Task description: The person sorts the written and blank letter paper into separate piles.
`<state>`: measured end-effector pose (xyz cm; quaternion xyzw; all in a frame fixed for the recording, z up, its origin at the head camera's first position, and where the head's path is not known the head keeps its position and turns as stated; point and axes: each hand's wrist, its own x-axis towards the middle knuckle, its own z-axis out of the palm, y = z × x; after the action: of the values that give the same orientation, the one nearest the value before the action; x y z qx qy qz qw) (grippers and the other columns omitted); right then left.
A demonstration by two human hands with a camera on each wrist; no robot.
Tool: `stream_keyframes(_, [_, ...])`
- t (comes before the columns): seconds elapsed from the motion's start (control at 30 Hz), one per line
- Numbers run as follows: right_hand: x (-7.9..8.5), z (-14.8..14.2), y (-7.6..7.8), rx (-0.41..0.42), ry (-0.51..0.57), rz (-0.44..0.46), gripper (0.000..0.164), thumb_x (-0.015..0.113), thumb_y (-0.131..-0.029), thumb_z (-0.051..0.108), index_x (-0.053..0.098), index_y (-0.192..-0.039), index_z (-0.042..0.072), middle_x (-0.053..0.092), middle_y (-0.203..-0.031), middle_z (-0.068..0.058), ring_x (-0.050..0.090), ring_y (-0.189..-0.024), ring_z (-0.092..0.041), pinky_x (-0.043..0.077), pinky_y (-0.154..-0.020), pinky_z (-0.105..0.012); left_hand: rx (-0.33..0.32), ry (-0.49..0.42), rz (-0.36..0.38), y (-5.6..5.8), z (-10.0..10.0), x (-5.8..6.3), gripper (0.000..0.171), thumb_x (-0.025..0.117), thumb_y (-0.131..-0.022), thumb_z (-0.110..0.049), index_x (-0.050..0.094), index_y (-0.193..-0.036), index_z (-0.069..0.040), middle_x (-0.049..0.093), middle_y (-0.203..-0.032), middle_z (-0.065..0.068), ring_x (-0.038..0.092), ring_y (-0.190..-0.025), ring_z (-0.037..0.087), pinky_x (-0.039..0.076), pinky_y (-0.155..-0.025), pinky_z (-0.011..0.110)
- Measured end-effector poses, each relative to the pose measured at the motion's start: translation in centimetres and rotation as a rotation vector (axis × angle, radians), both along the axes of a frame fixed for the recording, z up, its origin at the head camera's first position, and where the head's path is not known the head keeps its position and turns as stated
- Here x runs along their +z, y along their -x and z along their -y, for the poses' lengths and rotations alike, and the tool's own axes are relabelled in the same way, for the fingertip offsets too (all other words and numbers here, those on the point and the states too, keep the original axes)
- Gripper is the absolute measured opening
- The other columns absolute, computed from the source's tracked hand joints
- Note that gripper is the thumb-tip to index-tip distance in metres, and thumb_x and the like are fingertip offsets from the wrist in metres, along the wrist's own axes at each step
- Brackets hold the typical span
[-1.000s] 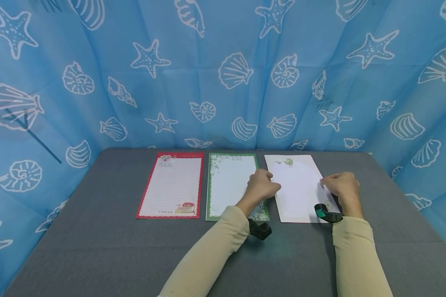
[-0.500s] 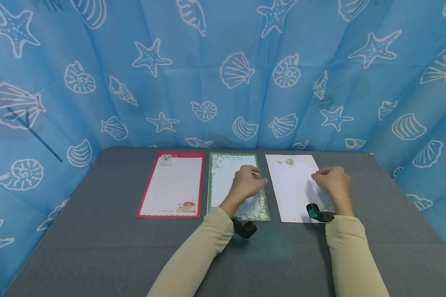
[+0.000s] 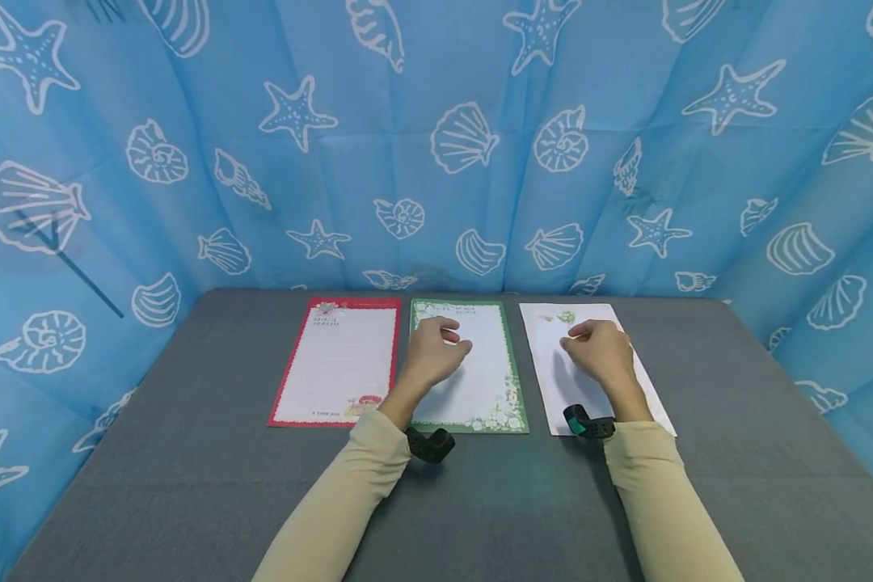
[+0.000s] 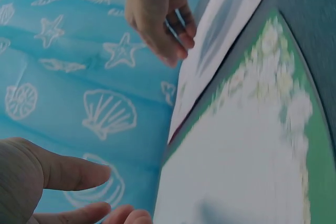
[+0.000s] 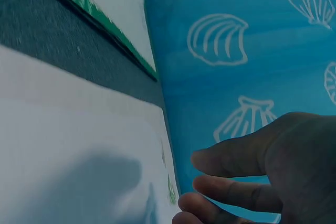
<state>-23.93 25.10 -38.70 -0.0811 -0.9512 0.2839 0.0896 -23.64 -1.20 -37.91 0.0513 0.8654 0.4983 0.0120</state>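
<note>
Three decorated sheets of letter paper lie in a row. Over the green-bordered sheet point(image 3: 483, 364) hovers my left hand point(image 3: 434, 352), its fingers loosely bent and holding nothing. The left wrist view shows a gap between thumb and fingers point(image 4: 79, 174). My right hand point(image 3: 602, 352) hangs above the white sheet point(image 3: 553, 388) with small green plant prints, casting a shadow on it. Thumb and fingers point(image 5: 231, 158) are relaxed and bare in the right wrist view. At the left lies the red-bordered sheet point(image 3: 345, 356), partly behind my left forearm.
The sheets lie on a grey cloth-covered table point(image 3: 189, 485). Behind it hangs a blue curtain point(image 3: 364, 162) with white shells and starfish. A dark wrist strap sits on each wrist, below cream sleeves point(image 3: 327, 509).
Both hands have moved left. My left hand has gone from the gap beside the white sheet to over the green-bordered one; my right has left the white sheet's right edge.
</note>
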Motion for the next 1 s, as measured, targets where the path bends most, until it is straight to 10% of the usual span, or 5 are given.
stream_keyframes(0.6, [-0.8, 4.2, 0.0, 0.189, 0.084, 0.066, 0.033, 0.067, -0.094, 0.021, 0.070, -0.115, -0.004, 0.072, -0.103, -0.021, 0.068, -0.084, -0.032, 0.052, -0.071, -0.047, 0.153, 0.094, -0.009, 0.6, 5.9, -1.5, 0.039, 0.071, -0.094, -0.019, 0.067, -0.128, 0.000, 0.069, -0.109, 0.012, 0.066, -0.098, 0.030, 0.052, -0.086, 0.049])
stream_keyframes(1.0, [-1.4, 5.2, -0.1, 0.233, 0.124, 0.104, 0.032, 0.068, -0.096, 0.020, 0.070, -0.115, -0.004, 0.070, -0.099, -0.018, 0.066, -0.079, -0.027, 0.052, -0.068, -0.043, 0.114, 0.150, 0.019, 0.4, 6.3, -2.1, 0.041, 0.072, -0.093, -0.019, 0.066, -0.129, 0.001, 0.068, -0.097, 0.007, 0.064, -0.084, 0.022, 0.052, -0.077, 0.044])
